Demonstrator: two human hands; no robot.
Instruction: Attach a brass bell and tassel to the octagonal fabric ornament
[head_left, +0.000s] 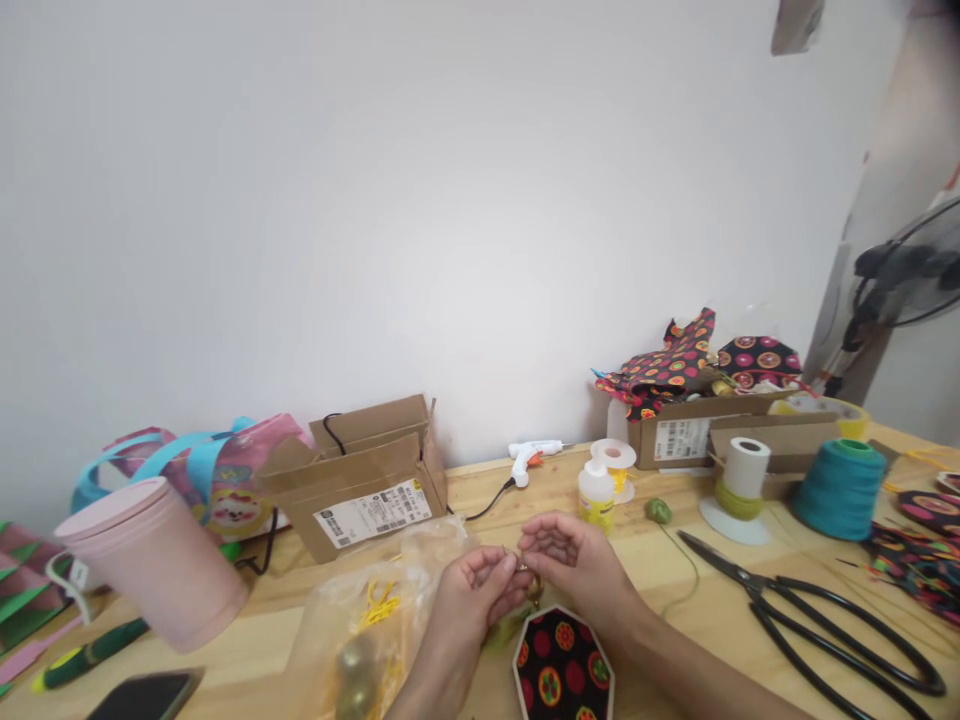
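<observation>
My left hand (480, 590) and my right hand (574, 565) meet above the wooden table, their fingertips pinched together. Between them is a small metallic piece (521, 566), too tiny to make out fully. Just below the fingers hangs or rests a gold-coloured bead or fitting (535, 590). Under it is an eight-sided panel (562, 665) with a pale edge and black fabric with round red and green patterns. Some green thread (504, 632) shows beside the panel, partly hidden by my left hand.
A plastic bag (352, 620) lies left of my hands. Black scissors (810, 610), a teal thread cone (840, 490) and a spool (742, 490) are right. Behind stand a glue gun (525, 460), a bottle (596, 492) and a cardboard box (360, 480). Left are a pink bin (161, 570) and a phone (146, 697).
</observation>
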